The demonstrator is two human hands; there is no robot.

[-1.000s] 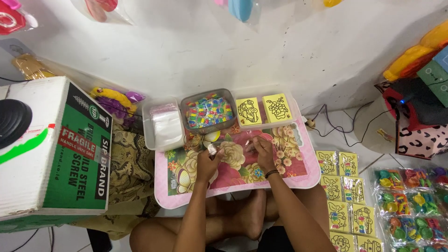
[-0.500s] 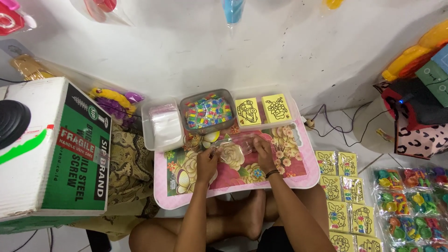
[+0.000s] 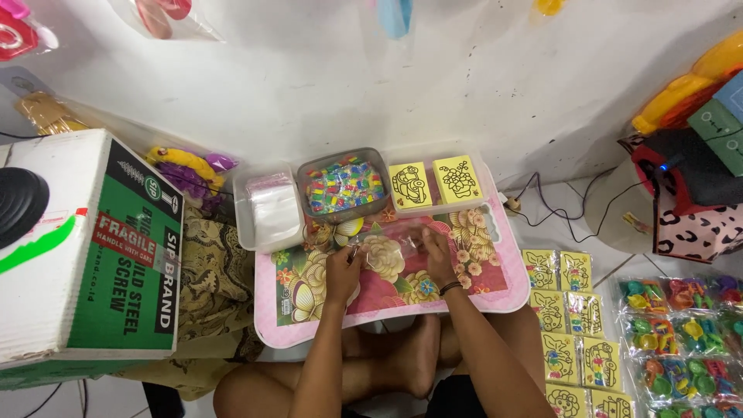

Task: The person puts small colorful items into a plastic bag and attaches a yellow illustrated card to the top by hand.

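both hands, left hand (image 3: 343, 267) and right hand (image 3: 435, 255), pinch a clear plastic bag (image 3: 391, 249) stretched between their fingers. it hangs over the pink floral tray (image 3: 480, 279), just near of the bead tub (image 3: 344, 186).

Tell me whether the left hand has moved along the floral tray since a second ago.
Cannot tell: the left hand sits at much the same spot on the pink floral tray, below the clear tub of coloured pieces; any shift is too slight to judge.

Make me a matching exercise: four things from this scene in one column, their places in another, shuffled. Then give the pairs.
1. clear bag
2. cardboard box
3. tub of coloured pieces
4. yellow picture cards

A. far left, beside the tray
B. between the left hand and right hand
C. right end of the white bin
D. middle of the white bin

Pairs: 1-B, 2-A, 3-D, 4-C
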